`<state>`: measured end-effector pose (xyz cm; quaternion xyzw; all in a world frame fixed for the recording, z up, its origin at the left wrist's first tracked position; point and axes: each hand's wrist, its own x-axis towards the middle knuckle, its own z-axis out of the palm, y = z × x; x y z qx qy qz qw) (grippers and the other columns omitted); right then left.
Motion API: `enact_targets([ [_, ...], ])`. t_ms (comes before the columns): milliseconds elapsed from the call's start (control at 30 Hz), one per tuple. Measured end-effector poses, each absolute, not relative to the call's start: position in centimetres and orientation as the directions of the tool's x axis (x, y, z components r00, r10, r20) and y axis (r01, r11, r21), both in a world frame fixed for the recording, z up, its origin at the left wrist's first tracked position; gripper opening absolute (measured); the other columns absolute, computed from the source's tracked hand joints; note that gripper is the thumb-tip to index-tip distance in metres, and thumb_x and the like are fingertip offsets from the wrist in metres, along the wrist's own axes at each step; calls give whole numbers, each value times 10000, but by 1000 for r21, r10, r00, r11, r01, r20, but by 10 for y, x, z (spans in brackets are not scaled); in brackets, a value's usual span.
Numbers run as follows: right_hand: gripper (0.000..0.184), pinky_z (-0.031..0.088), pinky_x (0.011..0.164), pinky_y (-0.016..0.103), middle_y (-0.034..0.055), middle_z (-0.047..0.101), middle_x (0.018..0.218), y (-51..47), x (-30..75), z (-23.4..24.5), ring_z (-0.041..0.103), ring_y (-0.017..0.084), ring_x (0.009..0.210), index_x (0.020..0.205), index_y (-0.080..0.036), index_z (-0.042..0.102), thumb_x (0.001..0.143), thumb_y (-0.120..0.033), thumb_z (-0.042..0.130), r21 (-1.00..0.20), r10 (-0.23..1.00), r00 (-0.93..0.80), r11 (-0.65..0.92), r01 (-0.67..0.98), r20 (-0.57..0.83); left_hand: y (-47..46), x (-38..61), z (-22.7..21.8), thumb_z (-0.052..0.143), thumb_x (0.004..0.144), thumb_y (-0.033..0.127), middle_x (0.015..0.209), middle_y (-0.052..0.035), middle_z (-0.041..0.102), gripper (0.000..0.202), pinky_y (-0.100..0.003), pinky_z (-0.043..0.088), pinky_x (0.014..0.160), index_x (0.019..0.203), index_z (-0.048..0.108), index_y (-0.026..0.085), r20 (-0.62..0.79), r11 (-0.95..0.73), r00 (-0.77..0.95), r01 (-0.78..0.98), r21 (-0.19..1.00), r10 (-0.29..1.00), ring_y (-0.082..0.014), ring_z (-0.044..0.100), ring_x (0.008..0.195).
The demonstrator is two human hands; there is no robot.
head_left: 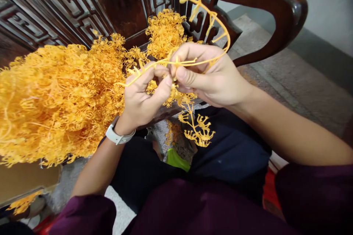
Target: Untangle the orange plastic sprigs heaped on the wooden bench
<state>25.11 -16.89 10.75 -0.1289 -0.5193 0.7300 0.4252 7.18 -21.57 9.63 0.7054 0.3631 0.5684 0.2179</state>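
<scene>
Two hands (209, 75), apparently one orange sprig (227, 36)

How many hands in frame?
2. The left hand is left of centre and the right hand is right of centre, both pinching a yellow sprig. Others could be out of frame, but none show.

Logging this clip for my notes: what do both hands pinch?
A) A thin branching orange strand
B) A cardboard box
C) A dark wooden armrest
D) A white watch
A. The left hand and right hand both pinch the thin branching orange strand, above an orange tuft.
</scene>
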Motion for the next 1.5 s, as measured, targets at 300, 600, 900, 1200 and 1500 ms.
enact_targets([
  [300, 267, 315, 508, 201, -29, 529, 738, -168, 251, 105, 404, 61, 594, 881, -164, 685, 914, -335, 887, -857, 728, -619, -85, -508, 295, -216, 74, 97, 717, 1028, 330, 837, -23, 684, 185, -333, 549, 808, 869, 763, 249, 643, -632, 62, 275, 724, 763, -171, 625, 790],
  [600, 322, 335, 497, 190, -7, 630, 818, -154, 243, 90, 489, 56, 601, 888, -162, 649, 867, -342, 915, -794, 621, -705, -209, -570, 343, -213, 84, 90, 889, 893, 421, 746, -8, 597, 275, -242, 457, 622, 819, 723, 215, 253, -258, -55, -246, 934, 966, -123, 517, 662],
  [900, 447, 298, 464, 201, -24, 652, 788, -148, 248, 83, 426, 40, 514, 881, -180, 609, 807, -465, 945, -833, 586, -763, -253, -493, 273, -214, 80, 92, 920, 844, 443, 686, -12, 600, 330, -220, 480, 583, 744, 718, 202, 114, -107, 10, -269, 957, 993, -124, 526, 627],
  [1200, 470, 256, 468, 185, -100, 565, 662, -151, 255, 94, 340, 28, 492, 937, -194, 614, 747, -394, 994, -843, 728, -675, -287, -455, 116, -205, 81, 94, 964, 789, 348, 675, -9, 672, 215, -220, 524, 552, 817, 803, 208, 208, -202, 47, -116, 973, 977, -129, 600, 571],
  [1500, 469, 305, 487, 188, -90, 558, 715, -152, 255, 87, 375, 28, 511, 928, -197, 593, 769, -399, 986, -867, 715, -690, -265, -422, 117, -204, 78, 95, 890, 784, 198, 677, -17, 701, 107, -213, 492, 525, 778, 784, 197, 298, -298, 36, -8, 955, 954, -129, 594, 579],
])
